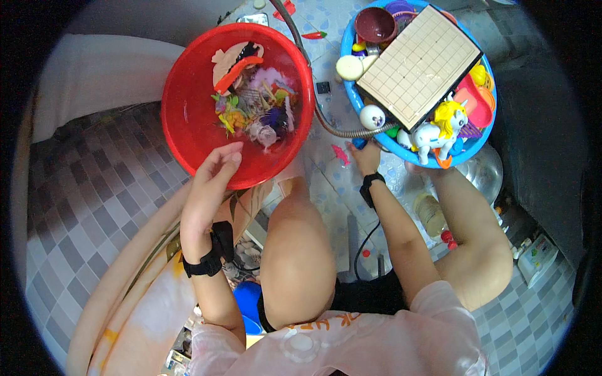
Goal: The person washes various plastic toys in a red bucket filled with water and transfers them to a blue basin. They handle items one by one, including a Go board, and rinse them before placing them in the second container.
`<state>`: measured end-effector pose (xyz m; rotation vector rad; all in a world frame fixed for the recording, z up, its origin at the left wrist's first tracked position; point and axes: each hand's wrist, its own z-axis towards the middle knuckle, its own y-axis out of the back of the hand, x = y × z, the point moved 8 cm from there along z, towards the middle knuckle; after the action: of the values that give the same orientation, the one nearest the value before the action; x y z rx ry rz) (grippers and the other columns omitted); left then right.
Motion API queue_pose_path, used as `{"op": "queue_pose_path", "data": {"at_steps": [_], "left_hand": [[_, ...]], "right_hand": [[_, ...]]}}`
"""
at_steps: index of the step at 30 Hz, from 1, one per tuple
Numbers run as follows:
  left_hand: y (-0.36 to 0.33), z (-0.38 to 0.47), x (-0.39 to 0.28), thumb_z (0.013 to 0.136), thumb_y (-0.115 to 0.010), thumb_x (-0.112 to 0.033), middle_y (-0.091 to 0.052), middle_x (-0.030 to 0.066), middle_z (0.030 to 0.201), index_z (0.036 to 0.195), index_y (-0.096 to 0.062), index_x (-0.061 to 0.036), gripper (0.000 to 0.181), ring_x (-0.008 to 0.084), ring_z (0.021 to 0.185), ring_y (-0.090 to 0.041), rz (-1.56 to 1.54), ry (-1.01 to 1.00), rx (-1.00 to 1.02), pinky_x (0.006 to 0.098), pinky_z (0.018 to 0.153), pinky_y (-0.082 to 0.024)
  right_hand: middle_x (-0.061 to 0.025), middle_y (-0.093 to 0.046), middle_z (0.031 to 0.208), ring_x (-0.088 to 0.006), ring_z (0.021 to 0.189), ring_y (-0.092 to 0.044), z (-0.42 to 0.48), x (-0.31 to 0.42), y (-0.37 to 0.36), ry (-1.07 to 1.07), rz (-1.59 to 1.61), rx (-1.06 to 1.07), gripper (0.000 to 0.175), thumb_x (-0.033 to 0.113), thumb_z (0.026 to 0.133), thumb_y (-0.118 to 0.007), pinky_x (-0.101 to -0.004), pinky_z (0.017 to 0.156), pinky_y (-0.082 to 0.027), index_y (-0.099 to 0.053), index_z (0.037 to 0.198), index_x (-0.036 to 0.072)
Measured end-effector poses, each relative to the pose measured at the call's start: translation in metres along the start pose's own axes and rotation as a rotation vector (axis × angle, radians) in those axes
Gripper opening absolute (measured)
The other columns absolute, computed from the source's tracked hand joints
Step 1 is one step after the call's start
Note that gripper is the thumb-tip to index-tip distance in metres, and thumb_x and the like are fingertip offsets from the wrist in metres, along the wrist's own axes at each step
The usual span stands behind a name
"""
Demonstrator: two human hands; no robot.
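My left hand (218, 164) is at the near rim of a red plastic basin (186, 127), fingers loosely bent and nothing visible in them. In the basin's water lie a pale fish-shaped toy (225, 65), an orange-red strip (239, 74) and a heap of small colourful plastic toys (235, 115). My right hand (368, 159) is low by the floor, beside a blue tub (394, 152). Its fingers are around a small blue object (360, 143), whose shape is partly hidden. A pink toy (340, 155) lies on the tiles just left of that hand.
A flexible metal hose (336, 131) runs between basin and tub. The tub is heaped with a gridded game board (421, 68), a toy unicorn (439, 131), a white ball (372, 117) and a maroon bowl (376, 25). A metal bowl (487, 174) and plastic bottle (430, 214) stand right.
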<state>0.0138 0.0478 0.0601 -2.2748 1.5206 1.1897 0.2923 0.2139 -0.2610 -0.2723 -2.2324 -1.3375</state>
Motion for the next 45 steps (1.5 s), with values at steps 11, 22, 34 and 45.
{"op": "queue_pose_path", "data": {"at_steps": [11, 22, 34, 45], "left_hand": [[0.009, -0.009, 0.0, 0.097, -0.055, -0.019, -0.06, 0.0022, 0.112, 0.125, -0.056, -0.0016, 0.032, 0.0088, 0.107, -0.051, -0.001, -0.074, -0.027, 0.0238, 0.097, -0.037], [-0.007, -0.114, -0.041, 0.096, -0.058, -0.021, -0.06, 0.0045, 0.114, 0.124, -0.056, -0.001, 0.035, 0.01, 0.105, -0.052, -0.069, -0.281, -0.031, 0.0261, 0.096, -0.039], [-0.106, -0.225, -0.192, 0.096, -0.05, -0.016, -0.06, 0.006, 0.118, 0.123, -0.057, -0.0021, 0.031, 0.0118, 0.105, -0.055, -0.117, -0.69, 0.158, 0.0259, 0.091, -0.043], [-0.152, -0.087, -0.175, 0.093, -0.042, -0.004, -0.047, 0.0167, 0.136, 0.133, -0.046, 0.0028, 0.04, 0.025, 0.117, -0.054, -0.596, -0.453, 0.105, 0.0344, 0.094, -0.048]], "right_hand": [[-0.0125, -0.063, 0.09, -0.0231, 0.078, -0.061, 0.02, 0.061, -0.003, 0.241, 0.213, 0.073, 0.018, 0.022, 0.087, -0.058, -0.04, 0.066, -0.049, -0.06, 0.09, 0.005], [-0.0051, -0.058, 0.063, -0.0147, 0.044, -0.05, -0.067, 0.134, 0.099, -0.137, 0.552, 0.755, 0.017, 0.017, 0.087, -0.056, -0.029, 0.035, -0.036, -0.054, 0.076, 0.003], [-0.0096, -0.065, 0.099, -0.0154, 0.085, -0.062, -0.17, 0.242, 0.401, 0.278, 1.269, 0.462, 0.034, 0.035, 0.099, -0.045, -0.0299, 0.079, -0.049, -0.059, 0.101, 0.004], [-0.0223, -0.049, 0.122, -0.0287, 0.1, -0.053, -0.145, 0.215, 0.425, 0.51, 1.809, 0.615, 0.075, 0.06, 0.096, -0.025, -0.042, 0.097, -0.039, -0.046, 0.124, -0.006]]}}
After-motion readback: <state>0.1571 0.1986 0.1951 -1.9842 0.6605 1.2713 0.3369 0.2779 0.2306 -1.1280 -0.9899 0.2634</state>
